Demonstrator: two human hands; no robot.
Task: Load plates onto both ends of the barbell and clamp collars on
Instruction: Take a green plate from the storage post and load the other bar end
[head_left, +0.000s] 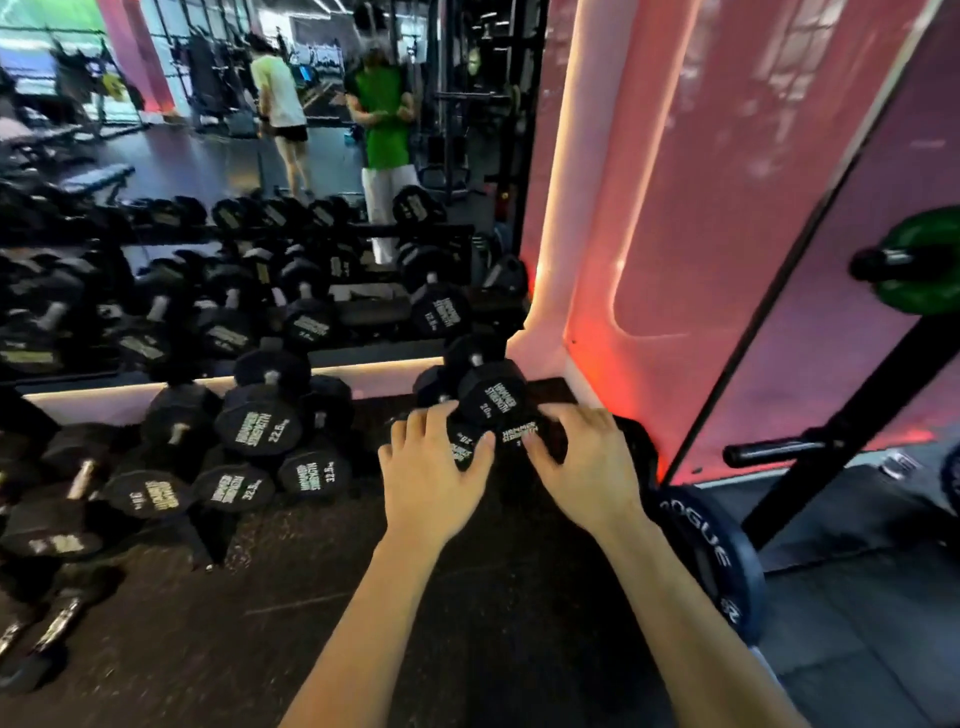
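Both my hands are stretched forward over the black rubber floor, holding nothing. My left hand (434, 465) and my right hand (587, 462) have loose, slightly spread fingers, in front of a small pile of black hex dumbbells (491, 397). To the right of my right forearm a dark bumper plate (719, 564) with white ROGUE lettering stands on edge. A green plate (922, 291) sits on a rack peg at the far right. A bare black peg (774, 452) sticks out lower on the rack. No barbell or collar is visible.
Several black dumbbells (260, 426) lie piled on the floor at left below a wall mirror (234, 156), which reflects people and gym gear. A pink lit pillar (597, 260) stands ahead. A black rack upright (857, 415) slants at right.
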